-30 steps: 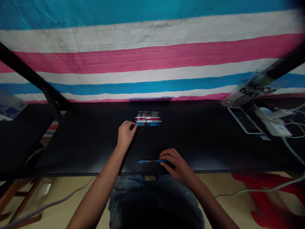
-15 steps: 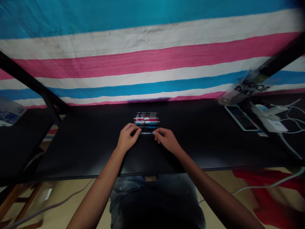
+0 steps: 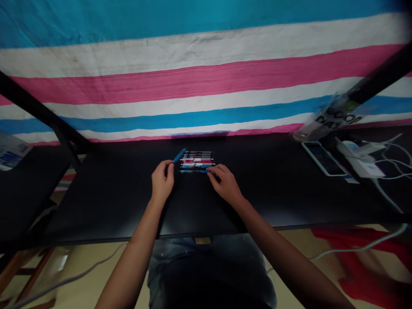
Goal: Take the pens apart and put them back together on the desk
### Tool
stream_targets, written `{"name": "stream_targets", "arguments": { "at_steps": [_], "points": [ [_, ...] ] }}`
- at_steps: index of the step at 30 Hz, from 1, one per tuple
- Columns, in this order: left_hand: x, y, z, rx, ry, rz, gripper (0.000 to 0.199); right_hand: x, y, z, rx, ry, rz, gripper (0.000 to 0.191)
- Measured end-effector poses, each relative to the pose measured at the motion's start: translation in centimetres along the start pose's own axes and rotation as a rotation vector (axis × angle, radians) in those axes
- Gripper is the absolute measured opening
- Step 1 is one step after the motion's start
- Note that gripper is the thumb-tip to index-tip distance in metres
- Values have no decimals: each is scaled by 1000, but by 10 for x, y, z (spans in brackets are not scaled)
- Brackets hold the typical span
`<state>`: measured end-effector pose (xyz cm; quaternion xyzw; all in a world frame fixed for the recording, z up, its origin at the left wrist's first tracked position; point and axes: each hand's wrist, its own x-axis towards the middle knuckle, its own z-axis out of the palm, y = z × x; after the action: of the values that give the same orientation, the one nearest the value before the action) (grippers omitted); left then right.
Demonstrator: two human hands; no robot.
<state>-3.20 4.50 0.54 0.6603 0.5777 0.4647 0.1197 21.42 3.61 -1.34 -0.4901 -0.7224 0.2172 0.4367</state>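
left hand (image 3: 162, 179): thumb and fingers closed on one end of a slanted blue pen (image 3: 180, 155), just off the left end of the pen row (image 3: 197, 159). the free end points away from the person and toward the row; from where i stand, i cannot tell whether it touches the bench (image 3: 273, 189). right hand (image 3: 225, 184): thumb and fingertips pinched on the right end of a second blue pen (image 3: 193, 171), at the near side of the row; how firmly, i cannot tell.

pen row, taken as the datum: slim pens lie side by side, lengthwise from left to right, with dark and grey ones at the far side, white and red in the middle, and blue at the near side. the second blue pen lies roughly parallel to them.

step in hand, as i judge it: two-handed handling of single pens at the edges of the row. any next move of the slanted pen would call for clearance from the left ends of the row; any next move of the second pen, for a light fingertip hold that leaves its neighbours undisturbed.

surroundings: well to the right of the row, a phone (image 3: 322, 158) lies beside a white power strip (image 3: 363, 165) with cables. beyond the row hangs a striped cloth (image 3: 193, 86).
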Motion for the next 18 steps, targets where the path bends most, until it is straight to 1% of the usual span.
{"name": "stream_targets", "arguments": {
  "at_steps": [1,2,3,5,10,15,18],
  "points": [
    [1,-2,-2,9,57,-60,24,0,1,-1,-84,-17,-66,22],
    [2,-3,-4,13,89,-105,25,1,2,-1,-149,-33,-111,24],
    [3,-3,-5,13,102,-134,26,1,3,-1,-198,-44,-135,25],
    [2,-3,-5,6,84,-157,27,1,6,2,-264,-62,-154,27],
    [0,-3,1,18,-55,-139,19,0,8,8,-341,-68,-166,30],
    [0,-7,4,136,-220,-58,10,-1,7,8,-320,-66,-136,28],
    [-1,-4,3,222,-285,-54,10,-1,8,9,-318,-68,-126,26]
  ]
}}
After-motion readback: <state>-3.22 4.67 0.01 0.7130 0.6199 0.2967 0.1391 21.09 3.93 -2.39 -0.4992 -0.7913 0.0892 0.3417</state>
